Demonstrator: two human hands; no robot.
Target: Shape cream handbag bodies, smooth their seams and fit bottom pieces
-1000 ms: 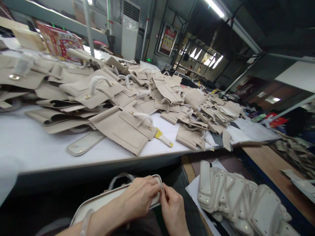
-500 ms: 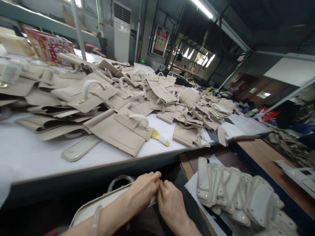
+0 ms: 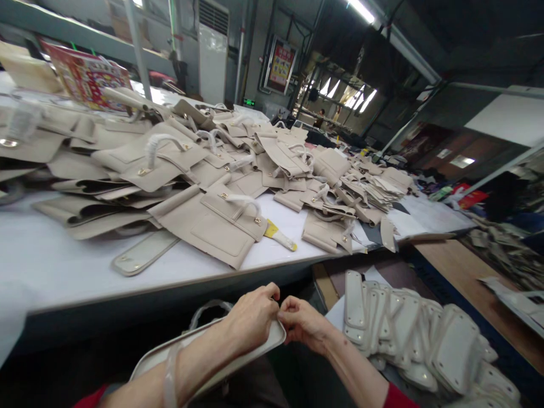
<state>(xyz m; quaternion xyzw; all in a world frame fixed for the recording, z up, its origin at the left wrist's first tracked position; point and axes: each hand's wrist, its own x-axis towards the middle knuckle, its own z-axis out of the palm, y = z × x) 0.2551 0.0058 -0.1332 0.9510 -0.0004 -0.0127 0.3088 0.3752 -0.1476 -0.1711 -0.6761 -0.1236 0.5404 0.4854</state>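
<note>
A cream handbag (image 3: pixel 153 358) lies low in front of me, below the table edge, its pale rounded end panel facing up. One plastic-wrapped handle (image 3: pixel 208 307) stands up behind it, and another loop (image 3: pixel 170 374) crosses over my left forearm. My left hand (image 3: pixel 254 317) is closed around the bag's edge near its right corner. Right beside it, my right hand (image 3: pixel 302 323) pinches at the same rounded corner, thumb and forefinger together. Whether a small piece sits between those fingertips is hidden.
Beige bag panels (image 3: pixel 216 226) with wrapped handles are heaped over the white table (image 3: pixel 76 283). A yellow-and-white scraper-like tool (image 3: pixel 280 235) and a loose oval base panel (image 3: pixel 144 253) lie near its front edge. Stacked pale base panels (image 3: pixel 399 323) with metal studs stand at my right.
My right hand has turned and drawn slightly right, its fingers now pinching at the bag's corner, which shows more. My left hand stays on the edge. The camera view has shifted slightly.
</note>
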